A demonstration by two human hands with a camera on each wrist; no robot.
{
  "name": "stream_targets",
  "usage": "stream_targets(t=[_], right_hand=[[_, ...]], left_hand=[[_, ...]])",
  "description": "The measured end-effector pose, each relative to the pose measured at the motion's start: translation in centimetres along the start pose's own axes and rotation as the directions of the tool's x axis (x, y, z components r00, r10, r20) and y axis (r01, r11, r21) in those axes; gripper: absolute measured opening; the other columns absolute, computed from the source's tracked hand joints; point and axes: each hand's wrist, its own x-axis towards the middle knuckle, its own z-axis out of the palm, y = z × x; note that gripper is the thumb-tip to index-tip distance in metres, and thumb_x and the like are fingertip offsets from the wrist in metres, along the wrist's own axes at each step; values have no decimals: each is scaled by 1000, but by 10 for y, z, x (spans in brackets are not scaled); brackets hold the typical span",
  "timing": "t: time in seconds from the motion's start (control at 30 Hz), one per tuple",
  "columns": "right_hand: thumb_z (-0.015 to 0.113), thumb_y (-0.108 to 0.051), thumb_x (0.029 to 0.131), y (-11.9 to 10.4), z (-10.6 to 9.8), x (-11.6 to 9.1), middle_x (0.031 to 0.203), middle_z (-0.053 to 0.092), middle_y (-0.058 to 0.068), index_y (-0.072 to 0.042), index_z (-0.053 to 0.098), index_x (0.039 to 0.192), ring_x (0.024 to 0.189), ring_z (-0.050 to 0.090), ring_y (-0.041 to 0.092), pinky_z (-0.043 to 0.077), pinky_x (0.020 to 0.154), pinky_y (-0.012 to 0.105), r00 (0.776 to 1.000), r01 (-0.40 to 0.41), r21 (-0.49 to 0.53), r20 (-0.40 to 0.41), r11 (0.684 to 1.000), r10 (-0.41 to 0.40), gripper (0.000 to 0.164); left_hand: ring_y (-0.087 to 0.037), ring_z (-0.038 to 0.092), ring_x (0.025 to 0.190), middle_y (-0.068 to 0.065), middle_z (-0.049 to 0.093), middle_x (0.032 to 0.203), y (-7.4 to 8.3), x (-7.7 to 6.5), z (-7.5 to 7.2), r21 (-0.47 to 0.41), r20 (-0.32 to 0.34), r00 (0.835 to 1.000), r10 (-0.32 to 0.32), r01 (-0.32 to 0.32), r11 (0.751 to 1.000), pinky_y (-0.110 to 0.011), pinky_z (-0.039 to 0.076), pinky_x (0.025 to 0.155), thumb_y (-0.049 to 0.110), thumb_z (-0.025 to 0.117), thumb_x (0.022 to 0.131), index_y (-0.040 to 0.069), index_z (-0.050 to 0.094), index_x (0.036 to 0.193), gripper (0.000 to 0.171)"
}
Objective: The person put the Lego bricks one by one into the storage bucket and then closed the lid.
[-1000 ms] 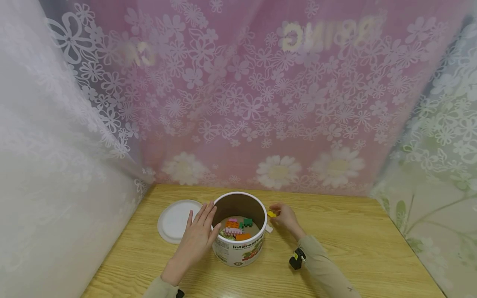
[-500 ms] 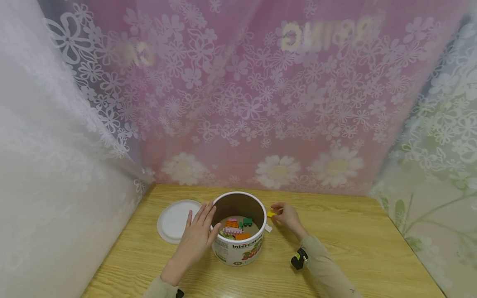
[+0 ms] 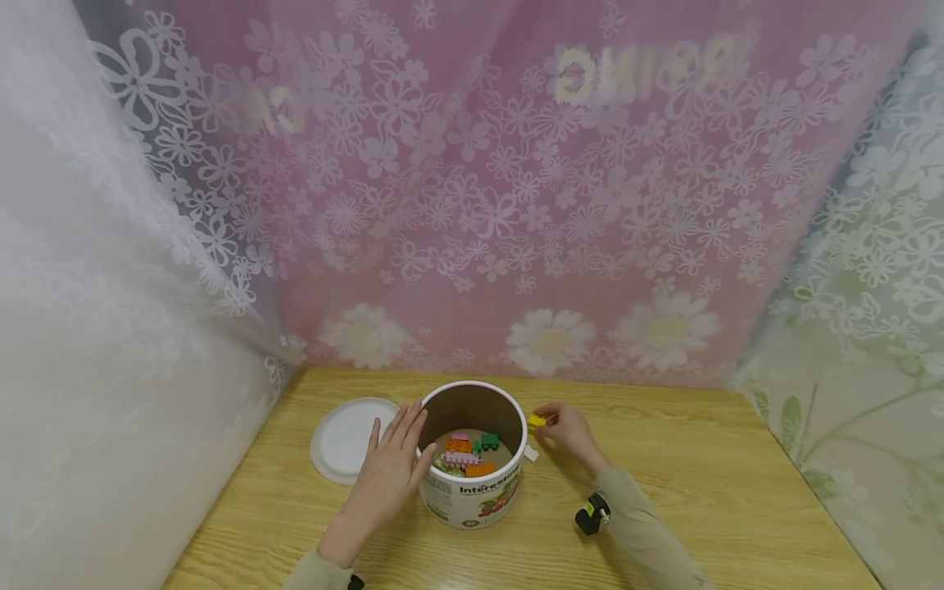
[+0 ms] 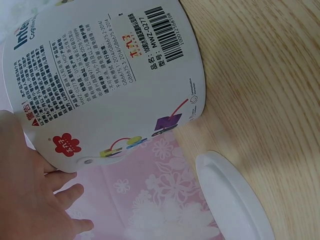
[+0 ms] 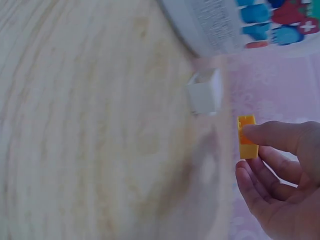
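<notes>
A round white bucket (image 3: 472, 501) with printed sides stands upright and uncovered on the table. On its floor lie several toy bricks, among them a green brick (image 3: 490, 442), an orange brick (image 3: 481, 469) and a pink brick (image 3: 461, 460). My left hand (image 3: 394, 459) rests against the bucket's left rim, fingers extended. To the right of the bucket, my right hand (image 3: 568, 432) pinches a yellow toy brick (image 5: 247, 150) between thumb and fingers, above the table. Below it a white toy brick (image 5: 206, 92) lies on the table beside the bucket's wall.
A round white lid (image 3: 347, 442) lies on the wooden table (image 3: 686, 467) left of the bucket, partly behind my left hand. Flowered curtains (image 3: 472, 205) hang at the back and both sides of the table.
My right hand keeps hold of the yellow toy brick beside the bucket, with the brick turned slightly. The left hand stays in place on the rim.
</notes>
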Motion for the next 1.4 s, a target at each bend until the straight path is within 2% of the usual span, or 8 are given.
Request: stream_targets(t=[0.3, 0.43, 0.57, 0.73, 0.9, 1.13, 1.4], right_hand=[[77, -1, 86, -25, -20, -5, 105, 72, 17, 1, 74, 113, 92, 68, 29, 58, 84, 45, 995, 52, 43, -82, 998, -48, 27], [77, -1, 87, -41, -30, -7, 108, 72, 19, 3, 73, 115, 95, 68, 32, 58, 86, 44, 988, 115, 78, -109, 990, -106, 29], [77, -1, 87, -58, -38, -9, 112, 71, 20, 4, 72, 118, 98, 67, 34, 58, 88, 44, 972, 211, 76, -124, 975, -200, 32], [79, -3, 87, -80, -45, -15, 114, 70, 17, 0, 72, 120, 101, 67, 32, 57, 91, 46, 959, 265, 64, -123, 962, -256, 33], [79, -2, 86, -96, -46, -21, 115, 70, 15, -1, 72, 121, 101, 67, 31, 58, 90, 45, 951, 293, 88, -131, 952, -281, 35], [79, -2, 87, -112, -46, -29, 115, 69, 16, -1, 72, 120, 102, 66, 36, 58, 90, 45, 941, 330, 129, -123, 935, -315, 34], [78, -2, 87, -125, -36, -33, 115, 70, 15, -2, 73, 119, 101, 67, 32, 58, 91, 43, 940, 341, 165, -85, 925, -331, 33]], left_hand=[[-34, 32, 150, -13, 38, 161, 0, 0, 1, -12, 10, 1000, -11, 11, 1000, -68, 21, 117, 32, 56, 104, 0, 45, 151, 58], [-33, 32, 150, -13, 38, 161, 0, -1, 1, -9, 11, 1000, -7, 7, 1000, -67, 21, 117, 37, 51, 106, 0, 45, 151, 59], [-34, 33, 149, -14, 38, 161, 0, -1, 0, -7, 13, 1000, -5, 5, 1000, -67, 21, 117, 38, 50, 106, 0, 45, 151, 59], [-35, 33, 149, -13, 36, 162, 0, 0, -1, -8, 33, 999, -12, 12, 1000, -67, 20, 117, 38, 48, 107, 1, 44, 152, 59], [-36, 33, 149, -13, 37, 161, 0, 0, -1, -2, 32, 999, -6, 6, 1000, -67, 21, 117, 41, 45, 108, 1, 44, 152, 60], [-35, 33, 149, -13, 38, 161, 1, 0, -1, -1, 30, 999, -10, 10, 1000, -67, 21, 117, 35, 53, 105, 0, 45, 151, 58], [-35, 33, 149, -13, 38, 161, 1, -1, 0, -4, 29, 999, -16, 16, 1000, -67, 21, 117, 33, 55, 104, 0, 45, 151, 58]])
